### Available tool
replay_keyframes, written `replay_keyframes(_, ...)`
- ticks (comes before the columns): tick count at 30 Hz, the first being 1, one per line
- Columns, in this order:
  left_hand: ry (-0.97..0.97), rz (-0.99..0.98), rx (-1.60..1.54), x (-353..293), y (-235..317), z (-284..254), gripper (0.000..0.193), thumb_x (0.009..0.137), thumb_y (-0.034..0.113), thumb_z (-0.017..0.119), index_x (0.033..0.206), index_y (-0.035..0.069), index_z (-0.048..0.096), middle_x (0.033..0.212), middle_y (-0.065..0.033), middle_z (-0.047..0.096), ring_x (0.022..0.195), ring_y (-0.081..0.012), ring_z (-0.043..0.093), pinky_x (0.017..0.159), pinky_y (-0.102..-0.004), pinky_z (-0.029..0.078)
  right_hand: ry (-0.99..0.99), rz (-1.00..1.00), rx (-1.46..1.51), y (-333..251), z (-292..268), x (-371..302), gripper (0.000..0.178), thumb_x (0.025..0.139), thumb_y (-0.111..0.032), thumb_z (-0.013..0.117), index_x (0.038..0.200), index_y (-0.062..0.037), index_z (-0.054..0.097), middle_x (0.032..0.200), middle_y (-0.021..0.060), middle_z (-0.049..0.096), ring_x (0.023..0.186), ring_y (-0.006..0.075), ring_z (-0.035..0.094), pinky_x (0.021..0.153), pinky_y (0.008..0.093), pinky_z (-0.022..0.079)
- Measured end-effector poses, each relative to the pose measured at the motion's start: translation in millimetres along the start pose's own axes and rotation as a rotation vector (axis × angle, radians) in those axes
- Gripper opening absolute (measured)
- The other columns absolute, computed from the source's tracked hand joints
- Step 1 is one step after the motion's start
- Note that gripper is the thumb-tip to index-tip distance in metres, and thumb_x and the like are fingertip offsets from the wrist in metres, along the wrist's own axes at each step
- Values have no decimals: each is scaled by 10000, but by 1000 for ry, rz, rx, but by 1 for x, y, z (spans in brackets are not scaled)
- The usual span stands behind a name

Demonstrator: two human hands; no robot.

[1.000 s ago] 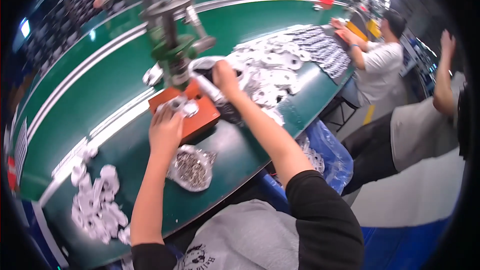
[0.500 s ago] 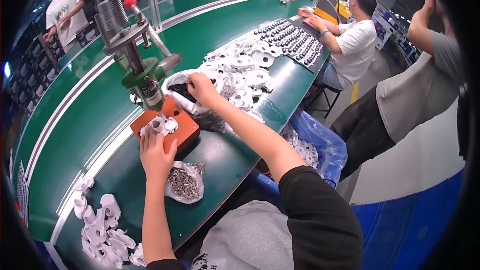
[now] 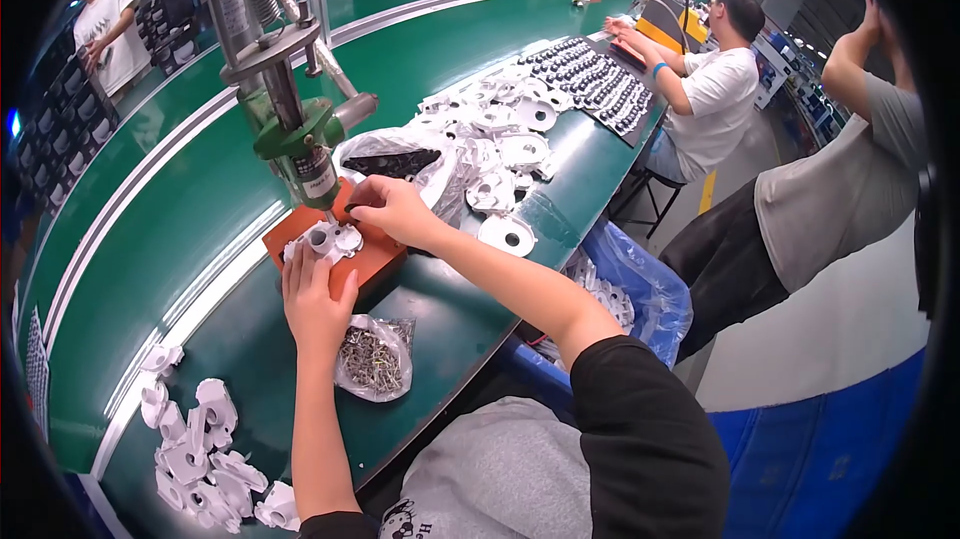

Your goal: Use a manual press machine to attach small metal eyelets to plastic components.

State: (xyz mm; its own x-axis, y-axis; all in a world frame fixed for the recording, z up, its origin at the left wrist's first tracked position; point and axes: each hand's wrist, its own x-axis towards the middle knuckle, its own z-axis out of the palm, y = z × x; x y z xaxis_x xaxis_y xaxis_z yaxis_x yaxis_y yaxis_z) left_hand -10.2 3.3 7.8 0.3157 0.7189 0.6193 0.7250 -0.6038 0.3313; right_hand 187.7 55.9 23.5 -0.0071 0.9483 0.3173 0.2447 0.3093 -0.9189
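Observation:
A white plastic part (image 3: 335, 242) with a raised round collar sits on an orange block (image 3: 372, 261), under the green head of a press (image 3: 312, 154). My left hand (image 3: 318, 307) is open, its outstretched fingertips resting on the near edge of this part and its thumb held apart. Just right of the press tip, my right hand (image 3: 392, 211) is closed in a pinch around a small black piece (image 3: 351, 207), mostly hidden by the fingers. Behind that hand lies an opened clear bag (image 3: 425, 157) with black pieces (image 3: 392, 165) inside.
A bag of small metal screws (image 3: 372, 359) lies near my left forearm. White parts (image 3: 205, 464) are heaped at lower left, more (image 3: 510, 154) beyond my right hand. A blue-lined bin (image 3: 640, 284) stands right of the table. A seated co-worker (image 3: 715, 89) handles things beside rows of black pieces (image 3: 590, 79).
My right hand has moved from the bag of black pieces left and nearer, to beside the press tip, with a small black piece in its fingers. My left hand stays at the white part.

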Motion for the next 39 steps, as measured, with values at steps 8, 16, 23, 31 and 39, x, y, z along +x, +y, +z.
replay_keyframes(8,11,-30,-11,-2,0,2,330,775,240,701,990,8,607,1284,-227,537,1237,-380,470,1059,-490,334,-53,-17,-50,-4,13,-8,198,807,-93,672,976,8,685,827,65,685,722,82,613,683,247,503)
replay_keyframes(16,16,-20,-42,1,-1,4,304,779,225,700,971,10,604,1287,-228,539,1246,-379,466,1058,-494,328,-92,-88,-80,-2,14,-10,155,795,-95,702,893,22,678,882,79,692,792,117,639,723,266,508)
replay_keyframes(23,13,-21,8,-3,-6,-2,321,759,246,696,949,9,593,1252,-226,548,1207,-376,492,1038,-492,358,-103,-148,-120,2,23,-9,141,765,-108,686,854,0,675,847,124,677,775,216,649,725,319,507)
replay_keyframes(31,92,-4,-50,-1,-5,4,322,754,259,689,900,-15,601,1199,-268,567,1168,-388,521,1039,-479,360,-74,-29,-93,3,14,-12,148,790,-75,685,889,29,650,914,107,682,798,155,633,753,282,502)
replay_keyframes(39,101,3,-33,-3,-7,2,323,761,272,687,888,-13,606,1187,-271,571,1162,-381,527,1034,-474,366,-136,-26,-157,-4,18,-9,104,826,-36,678,896,34,648,898,47,627,749,78,568,652,212,457)
